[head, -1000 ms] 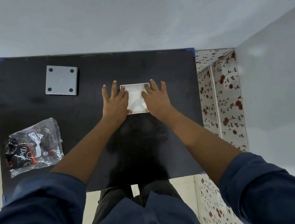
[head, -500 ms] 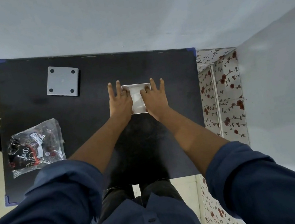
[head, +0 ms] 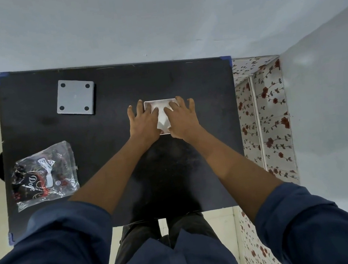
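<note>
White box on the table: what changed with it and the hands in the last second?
The left hand and right hand slid inward over the white box, covering most of its top. The box, grey plate and plastic packet stayed put.

Black table (head: 115, 142) with white box (head: 162, 114), grey square plate (head: 75, 97), plastic packet (head: 43, 176)

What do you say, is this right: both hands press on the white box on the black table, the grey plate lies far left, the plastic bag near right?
Not quite. The head view shows the plastic bag near left, not near right. The rest holds: the left hand and right hand press on the white box, and the grey plate lies far left.
</note>
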